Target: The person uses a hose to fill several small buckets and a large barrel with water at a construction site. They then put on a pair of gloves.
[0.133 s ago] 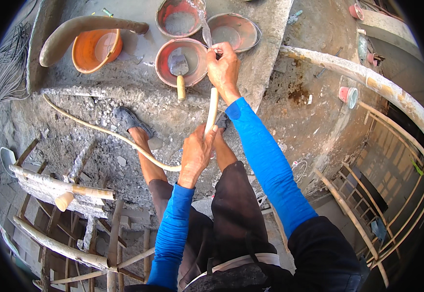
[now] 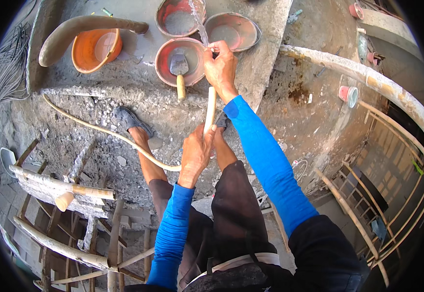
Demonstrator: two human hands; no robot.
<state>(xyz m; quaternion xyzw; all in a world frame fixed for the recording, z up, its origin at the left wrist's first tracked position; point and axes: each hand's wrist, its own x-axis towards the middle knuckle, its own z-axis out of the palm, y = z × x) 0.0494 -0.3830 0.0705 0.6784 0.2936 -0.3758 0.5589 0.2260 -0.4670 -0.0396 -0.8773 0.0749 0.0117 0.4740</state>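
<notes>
A pale hose point(image 2: 211, 109) runs between my two hands. My left hand point(image 2: 196, 155) is closed round it low down, near my right foot. Farther out, my right hand point(image 2: 220, 70) pinches its outlet end, and a jet of water point(image 2: 198, 20) leaves there toward the far reddish bucket point(image 2: 160, 19). Beside my right hand stand a nearer bucket point(image 2: 161, 72) and a right-hand bucket point(image 2: 252, 35), both reddish with grey residue. A trowel point(image 2: 181, 86) with a wooden handle rests in the nearer bucket, its handle over the rim.
An orange bucket point(image 2: 79, 54) lies tilted on the grey slab point(image 2: 136, 78), with a thick mud-coloured curved tube point(image 2: 71, 34) over it. Rubble point(image 2: 119, 160) surrounds my feet. Wooden poles point(image 2: 71, 250) stand lower left; bamboo rails point(image 2: 353, 214) are at right. A small bucket point(image 2: 350, 96) lies beyond.
My right hand has shifted slightly left with the hose end, and the water jet has moved left with it. My left hand is nearly still.
</notes>
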